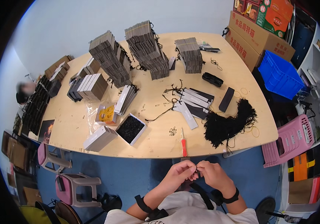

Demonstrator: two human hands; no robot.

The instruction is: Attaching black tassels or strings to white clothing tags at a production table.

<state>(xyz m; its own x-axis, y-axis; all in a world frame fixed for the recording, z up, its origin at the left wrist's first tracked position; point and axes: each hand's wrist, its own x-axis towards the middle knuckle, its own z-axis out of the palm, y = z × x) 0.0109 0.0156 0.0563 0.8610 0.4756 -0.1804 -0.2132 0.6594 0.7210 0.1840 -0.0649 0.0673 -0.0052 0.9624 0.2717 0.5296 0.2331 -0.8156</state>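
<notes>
Just off the table's front edge, my left hand (181,172) and my right hand (215,176) meet with their fingertips pinched together. A tiny dark thing shows between them, too small to make out. Ahead of them a screwdriver (184,147) with a red handle lies on the table, beside a small pile of metal clips (172,131). To its right is a bundle of black cords (227,127). Grey and black tags (195,100) with black strings lie loosely overlapped behind it. On the left stands a white box (131,129) filled with small black pieces.
Tall stacks of grey tags (147,48) stand at the back of the table (156,142). An open box of yellow rubber bands (106,114) sits at left. Pink stools (72,188) stand on the floor at left; a blue crate (279,72) and cartons (255,35) are at right.
</notes>
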